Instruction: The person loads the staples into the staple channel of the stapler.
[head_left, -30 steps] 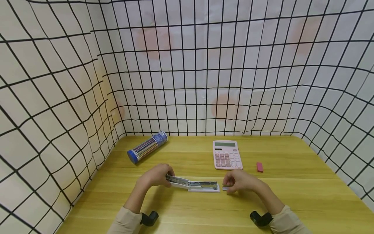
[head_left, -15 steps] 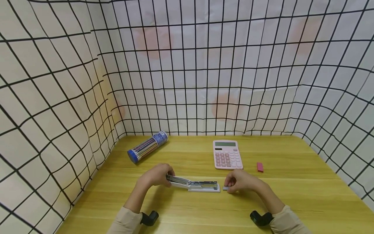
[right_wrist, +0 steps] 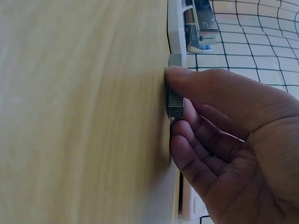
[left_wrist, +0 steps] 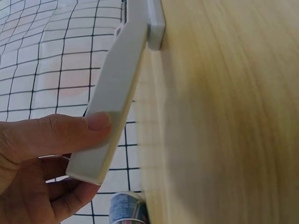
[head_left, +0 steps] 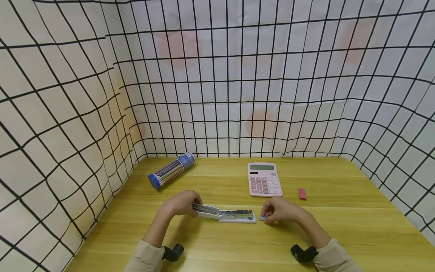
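A white stapler (head_left: 236, 220) lies opened out on the table, its top cover swung back to the left and its metal staple channel (head_left: 235, 212) exposed. My left hand (head_left: 182, 203) grips the end of the raised cover (left_wrist: 110, 93), thumb on one face and fingers behind. Just right of the stapler's front end, my right hand (head_left: 280, 210) pinches a strip of staples (right_wrist: 175, 100) between thumb and fingers, low at the tabletop. The strip is apart from the stapler in the head view; the right thumb covers part of it in the right wrist view.
A pink calculator (head_left: 264, 180) lies behind the right hand, with a small red-pink block (head_left: 302, 194) to its right. A clear tube of pencils with a blue cap (head_left: 171, 170) lies at the back left. White grid-lined sheets (head_left: 217, 75) enclose the wooden table (head_left: 217, 249).
The right hand has shifted very slightly right with the staple strip, away from the stapler. The left hand and the cover it grips have barely moved.
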A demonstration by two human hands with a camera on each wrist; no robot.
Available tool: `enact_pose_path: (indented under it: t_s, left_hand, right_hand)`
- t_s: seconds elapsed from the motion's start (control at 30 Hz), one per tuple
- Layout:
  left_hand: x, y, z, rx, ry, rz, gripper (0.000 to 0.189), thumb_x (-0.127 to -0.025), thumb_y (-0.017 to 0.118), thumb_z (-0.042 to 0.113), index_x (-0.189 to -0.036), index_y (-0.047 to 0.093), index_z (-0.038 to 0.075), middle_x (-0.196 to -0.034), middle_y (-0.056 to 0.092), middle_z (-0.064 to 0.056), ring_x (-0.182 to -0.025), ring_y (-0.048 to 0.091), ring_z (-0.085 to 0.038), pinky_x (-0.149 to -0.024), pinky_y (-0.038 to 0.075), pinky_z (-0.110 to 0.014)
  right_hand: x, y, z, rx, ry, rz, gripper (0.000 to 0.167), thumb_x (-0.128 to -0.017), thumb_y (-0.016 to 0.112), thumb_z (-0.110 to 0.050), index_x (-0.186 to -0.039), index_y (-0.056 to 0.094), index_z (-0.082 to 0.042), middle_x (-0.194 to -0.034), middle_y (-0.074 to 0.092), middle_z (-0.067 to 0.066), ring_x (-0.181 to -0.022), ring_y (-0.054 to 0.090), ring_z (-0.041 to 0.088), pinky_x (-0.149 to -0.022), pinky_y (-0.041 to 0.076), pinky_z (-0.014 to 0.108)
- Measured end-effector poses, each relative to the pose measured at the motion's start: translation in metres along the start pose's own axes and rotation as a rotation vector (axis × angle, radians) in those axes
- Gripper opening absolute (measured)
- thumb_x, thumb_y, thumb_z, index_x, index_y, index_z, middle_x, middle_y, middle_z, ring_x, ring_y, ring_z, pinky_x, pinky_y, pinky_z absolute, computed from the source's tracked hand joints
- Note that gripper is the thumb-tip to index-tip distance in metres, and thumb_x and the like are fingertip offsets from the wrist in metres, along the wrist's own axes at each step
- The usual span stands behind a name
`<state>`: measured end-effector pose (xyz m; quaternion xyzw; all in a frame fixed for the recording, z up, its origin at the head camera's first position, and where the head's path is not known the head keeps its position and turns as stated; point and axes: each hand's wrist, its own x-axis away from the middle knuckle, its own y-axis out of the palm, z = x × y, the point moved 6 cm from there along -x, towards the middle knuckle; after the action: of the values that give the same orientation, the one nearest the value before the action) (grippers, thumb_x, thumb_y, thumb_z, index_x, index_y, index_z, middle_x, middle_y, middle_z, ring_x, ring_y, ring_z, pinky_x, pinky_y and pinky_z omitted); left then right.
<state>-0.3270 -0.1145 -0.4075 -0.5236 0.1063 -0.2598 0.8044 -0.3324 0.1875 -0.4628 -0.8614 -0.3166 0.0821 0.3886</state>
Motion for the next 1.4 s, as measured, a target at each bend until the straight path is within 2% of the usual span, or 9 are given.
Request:
enact_pose_path:
  t_s: [0.43,0.8,0.97,1.4]
  left_hand:
    - [0.002,-0.005,-0.001,-0.010,0.009,0.000,0.027,-0.072,0.079,0.003,-0.098,0.071,0.004,-0.090,0.067,-0.003,-0.080,0.054,-0.014,-0.078,0.049,-0.037]
    - [0.003,-0.004,-0.001,-0.018,0.011,0.011,0.026,-0.072,0.080,0.003,-0.096,0.072,0.005,-0.089,0.067,-0.002,-0.079,0.054,-0.013,-0.076,0.049,-0.035]
    - [0.003,-0.005,0.000,-0.020,0.015,0.011,0.026,-0.071,0.080,0.003,-0.095,0.072,0.004,-0.089,0.068,-0.002,-0.079,0.054,-0.013,-0.076,0.049,-0.035]
    - [0.003,-0.005,0.001,-0.016,-0.001,0.005,0.025,-0.071,0.080,0.002,-0.095,0.072,0.004,-0.089,0.068,-0.002,-0.079,0.054,-0.013,-0.077,0.049,-0.036]
  right_hand:
    - [0.000,-0.003,-0.001,0.013,-0.013,0.012,0.011,-0.079,0.078,-0.015,-0.087,0.071,-0.010,-0.078,0.064,-0.004,-0.068,0.055,0.004,-0.062,0.048,0.020]
    - [0.000,-0.011,-0.020,0.102,-0.116,0.119,0.008,-0.081,0.075,-0.014,-0.087,0.071,-0.015,-0.079,0.064,-0.009,-0.070,0.053,0.000,-0.064,0.049,0.020]
    - [0.001,-0.013,-0.029,0.119,-0.136,0.160,0.006,-0.081,0.074,-0.014,-0.087,0.071,-0.014,-0.079,0.064,-0.008,-0.070,0.053,-0.001,-0.064,0.049,0.020]
    - [-0.003,-0.009,-0.040,0.152,-0.159,0.177,0.009,-0.079,0.074,-0.011,-0.087,0.071,-0.014,-0.080,0.065,-0.009,-0.071,0.054,-0.002,-0.066,0.050,0.020]
